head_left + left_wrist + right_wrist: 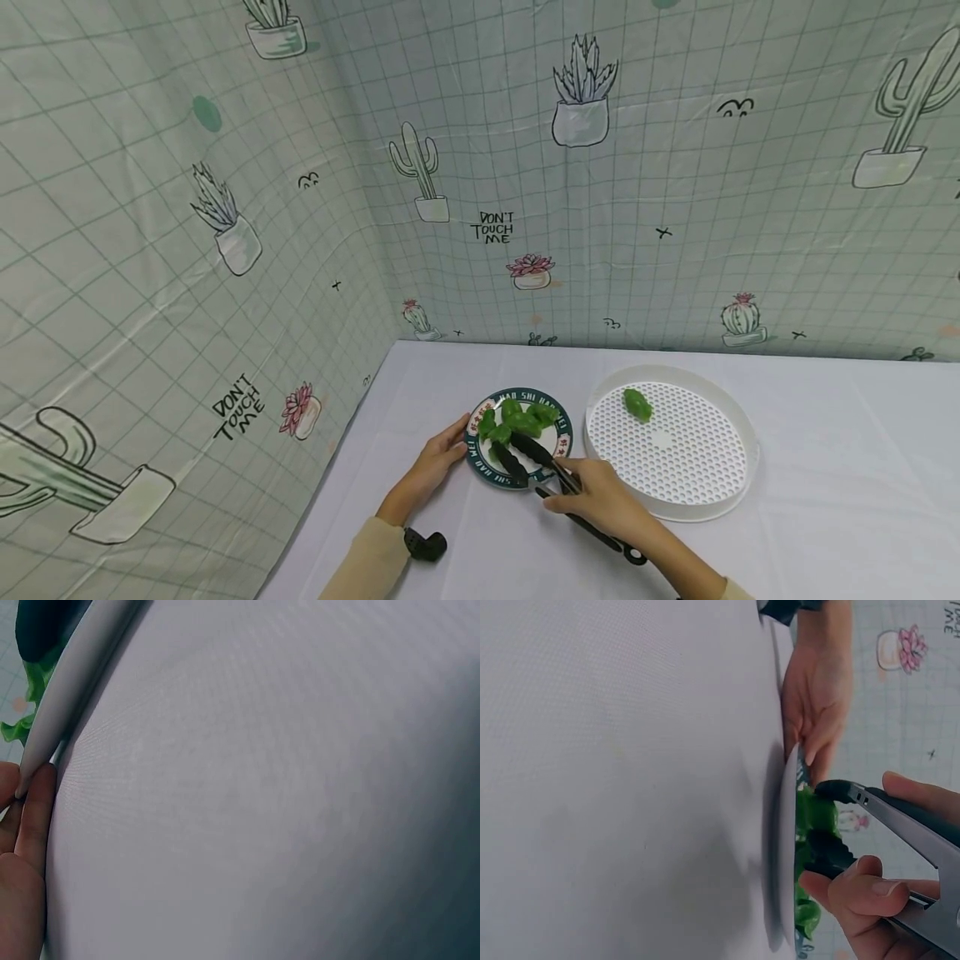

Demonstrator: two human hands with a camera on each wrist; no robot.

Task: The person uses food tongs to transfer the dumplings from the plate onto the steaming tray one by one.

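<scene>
At its left rim, my left hand [437,455] pinches a round plate [477,463] with a dark green lettered border, thumb above and fingers beneath. Several glossy green leafy pieces [521,418] lie on the plate. Black-tipped metal tongs [583,527] are in the grip of my right hand [597,498], which comes in from the lower right. The tong tips are spread apart over the plate, among the green pieces; whether they clamp one I cannot tell. In the right wrist view, the tips sit close to the green pieces [821,811].
To the right of the plate stands a round white tray [600,467] with a perforated floor, holding one green piece [637,405]. A small black object [425,546] is beside my left wrist. Patterned cloth walls [645,183] border the white table at the left and back.
</scene>
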